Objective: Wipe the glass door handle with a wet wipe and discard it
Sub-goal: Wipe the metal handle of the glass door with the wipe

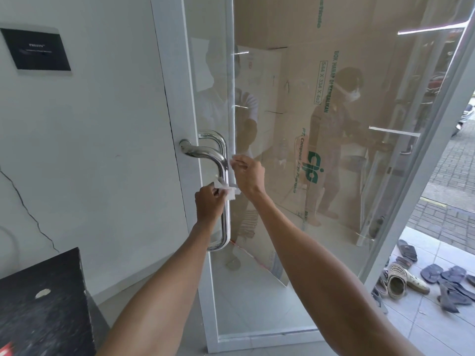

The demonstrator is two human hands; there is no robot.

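Note:
A chrome tubular door handle (pixel 223 165) stands upright on the white frame of a glass door (pixel 321 227). A white wet wipe (pixel 230 191) is wrapped behind the handle's vertical bar at mid height. My left hand (pixel 208 202) pinches the wipe's lower left end, just left of the bar. My right hand (pixel 248 174) pinches the other end, to the right of the bar and a little higher. The part of the wipe behind the bar is hidden.
A white wall (pixel 102 150) with a crack and a dark plaque (pixel 36 48) is on the left. A black speckled block (pixel 43 304) sits at lower left. Cardboard boxes (pixel 334 73) show behind the glass. Several sandals (pixel 421 281) lie on the tiled floor outside, right.

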